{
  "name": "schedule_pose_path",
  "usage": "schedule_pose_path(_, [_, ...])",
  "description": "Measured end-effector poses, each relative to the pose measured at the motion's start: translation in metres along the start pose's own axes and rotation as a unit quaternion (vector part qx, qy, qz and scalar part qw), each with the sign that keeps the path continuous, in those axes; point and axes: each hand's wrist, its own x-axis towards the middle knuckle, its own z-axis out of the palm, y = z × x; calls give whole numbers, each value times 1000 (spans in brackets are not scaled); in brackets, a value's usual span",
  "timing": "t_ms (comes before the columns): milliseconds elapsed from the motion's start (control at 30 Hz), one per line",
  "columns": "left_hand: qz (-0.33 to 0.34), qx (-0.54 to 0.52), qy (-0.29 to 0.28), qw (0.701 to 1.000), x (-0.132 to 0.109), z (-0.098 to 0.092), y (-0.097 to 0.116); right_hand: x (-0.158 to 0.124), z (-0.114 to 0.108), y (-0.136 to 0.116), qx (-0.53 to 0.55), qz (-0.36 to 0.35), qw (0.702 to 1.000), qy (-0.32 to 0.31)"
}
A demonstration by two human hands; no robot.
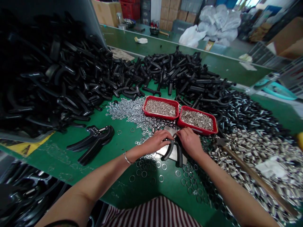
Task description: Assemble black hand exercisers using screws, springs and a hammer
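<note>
A black hand grip exerciser (180, 155) lies with its two handles spread towards me on a small metal plate (158, 151). My left hand (161, 139) holds its top end from the left, fingers bent around it. From the right, my right hand (190, 141) pinches the same end, where a small metal piece (175, 136) shows between the fingers. What the fingertips cover is hidden. Just beyond my hands stand two red trays, the left tray (143, 112) and the right tray (216, 128), both filled with tiny metal parts.
Several assembled exercisers (94, 142) lie at left. Black handles (165, 67) are heaped behind the trays and spill from a large bin (98, 30). Nuts (127, 108) and rings (163, 166) are scattered around. A hammer (255, 176) rests on metal sleeves (241, 146) at right, near bolts (251, 110).
</note>
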Motion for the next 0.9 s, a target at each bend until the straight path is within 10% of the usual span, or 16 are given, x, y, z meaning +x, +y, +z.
schedule_pose_path(267, [2, 27, -8, 1000, -1, -4, 5, -1, -11, 14, 143, -18, 989, -33])
schedule_pose_path(400, [15, 87, -33, 996, -3, -8, 13, -61, -47, 58, 53, 84, 994, 48])
schedule_pose_path(633, [89, 286, -70, 952, -8, -2, 34, -179, -85, 129, -183, 148, 963, -129])
schedule_pose_path(767, [63, 275, -70, 957, -7, -2, 40, -188, -97, 127, -134, 153, 975, -89])
schedule_pose_path(900, [11, 240, -51, 969, -6, -5, 41, -165, -118, 93, 12, 303, 952, -53])
